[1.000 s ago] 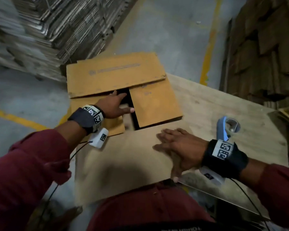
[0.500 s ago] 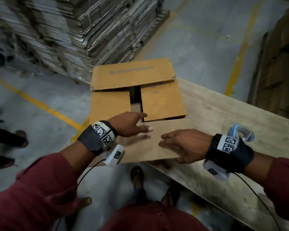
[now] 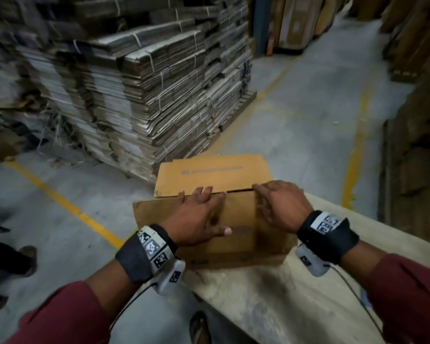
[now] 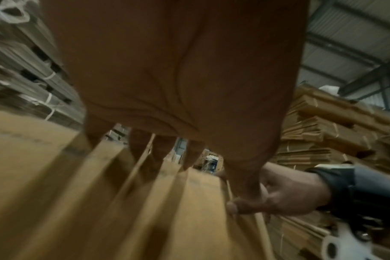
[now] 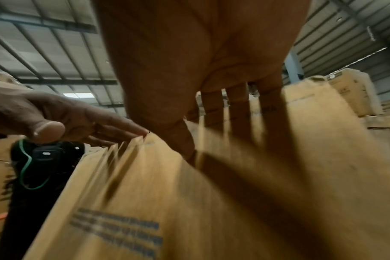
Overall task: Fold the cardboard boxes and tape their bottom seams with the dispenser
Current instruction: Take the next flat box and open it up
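A brown corrugated cardboard box (image 3: 236,234) sits at the near left corner of a pale wooden worktable (image 3: 271,301), its left part overhanging the table's left edge above the grey concrete floor (image 3: 295,115). Two large flaps meet on top of it: the nearer, darker flap lies flat under both hands, while the far, lighter flap (image 3: 212,175), which carries a faint blurred printed line, slopes away from the seam toward the table's far left edge. The left hand (image 3: 199,219) lies palm down on the nearer flap with its fingers spread and straight, the fingertips reaching the seam and the thumb stretched out to the right. The right hand (image 3: 282,207) presses flat on the right part of the same flap, fingers extended toward the seam and slightly apart. In the left wrist view the left hand (image 4: 178,79) shows an open palm above the blurred cardboard, with the right hand (image 4: 285,195) just beside its thumb. In the right wrist view the right hand (image 5: 200,61) is likewise open over the box (image 5: 211,202), which bears blurred blue print, and the left hand (image 5: 62,119) rests near it with straight fingers. Beyond the table stand tall strapped stacks of flattened grey-brown cardboard sheets (image 3: 147,83), and a yellow painted line (image 3: 67,207) runs across the floor.
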A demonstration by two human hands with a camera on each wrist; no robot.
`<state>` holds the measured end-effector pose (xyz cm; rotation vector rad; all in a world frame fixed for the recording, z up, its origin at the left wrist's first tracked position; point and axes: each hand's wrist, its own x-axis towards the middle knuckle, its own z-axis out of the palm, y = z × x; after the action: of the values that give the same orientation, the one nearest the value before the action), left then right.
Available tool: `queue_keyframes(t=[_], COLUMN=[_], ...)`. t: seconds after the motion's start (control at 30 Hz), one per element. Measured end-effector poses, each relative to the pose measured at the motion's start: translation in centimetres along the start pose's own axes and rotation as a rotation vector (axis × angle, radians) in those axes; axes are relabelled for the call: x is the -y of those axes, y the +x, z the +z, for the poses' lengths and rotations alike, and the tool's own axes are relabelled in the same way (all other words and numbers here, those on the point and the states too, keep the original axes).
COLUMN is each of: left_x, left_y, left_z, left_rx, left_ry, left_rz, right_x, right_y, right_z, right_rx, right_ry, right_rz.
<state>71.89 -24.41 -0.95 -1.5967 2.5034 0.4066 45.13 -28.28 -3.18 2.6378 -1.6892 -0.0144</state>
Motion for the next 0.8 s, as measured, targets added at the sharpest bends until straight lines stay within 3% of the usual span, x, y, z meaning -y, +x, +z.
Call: queue_keyframes(t=[0.1, 0.43, 0.53, 0.63, 0.7, 0.8], left_x=[3.2, 11.0, 12.5, 14.0, 14.7, 14.2], left_y=[4.0, 12.7, 14.2, 15.4, 16.0, 16.6], left_z=[1.8, 7.9, 9.2, 10.8, 11.4, 11.6], left_rx=[0.003, 0.137, 0.155, 0.223, 0.256, 0.295], left_ry=[-0.007, -0.007, -0.024, -0.107, -0.155, -0.154], left_rz=[0.003, 0.025, -0.010, -0.084, -0.084, -0.005], right_x=[-0.1, -1.0, -2.0, -3.8, -4.7, -5.5], right_y=[2.4, 6.8, 7.0, 7.1, 7.3, 7.2], right_z=[2.8, 10.5, 11.6, 11.7, 11.8, 11.8], right_rx=[0.006, 0.354, 0.359, 0.318, 0.314, 0.323], right_ry=[-0.045, 0.042, 0.150, 0.426, 0.568, 0.577], right_rz=[0.060, 0.198, 0.384, 0.594, 0.620, 0.660])
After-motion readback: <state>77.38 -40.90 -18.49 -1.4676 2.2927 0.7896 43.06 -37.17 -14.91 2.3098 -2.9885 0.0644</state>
